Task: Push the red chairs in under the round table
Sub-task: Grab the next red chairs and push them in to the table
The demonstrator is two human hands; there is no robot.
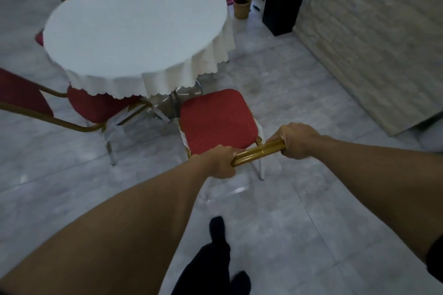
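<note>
Head view: my left grip (221, 161) and right grip (296, 140) are clamped on the gold top rail (257, 153), spaced apart to steer the red chair (218, 121) squarely; its seat sits just outside the round desk (134, 29).

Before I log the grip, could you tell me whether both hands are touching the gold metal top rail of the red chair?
Touching. The head view shows the left hand and right hand wrapped around opposite ends of the gold rail.

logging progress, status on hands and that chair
Left hand and right hand both shut on gold top rail. Red chair seat not yet under round table. Table's metal base close ahead.
</note>
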